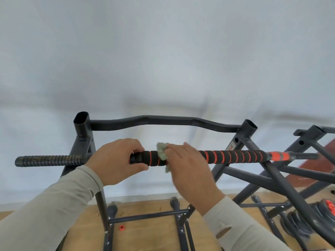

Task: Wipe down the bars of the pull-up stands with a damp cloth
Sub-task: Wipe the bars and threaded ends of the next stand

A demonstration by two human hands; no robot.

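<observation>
A dark metal pull-up stand (pixel 82 140) faces me, with a wavy rear crossbar (pixel 163 120). In front runs a bar with a black foam grip ringed in orange (pixel 233 156). My left hand (pixel 116 160) grips the left end of that foam grip, fingers curled round it. My right hand (pixel 190 167) holds a pale green cloth (pixel 162 151) wrapped against the bar just right of the left hand. A worn ribbed grip (pixel 50 160) sticks out to the left.
A second stand (pixel 308 140) stands to the right, its legs crossing the first. Black weight plates (pixel 297 221) and a red-centred plate (pixel 330 207) lie on the wooden floor at the right. A small red cap (pixel 121 227) lies on the floor. A pale wall is behind.
</observation>
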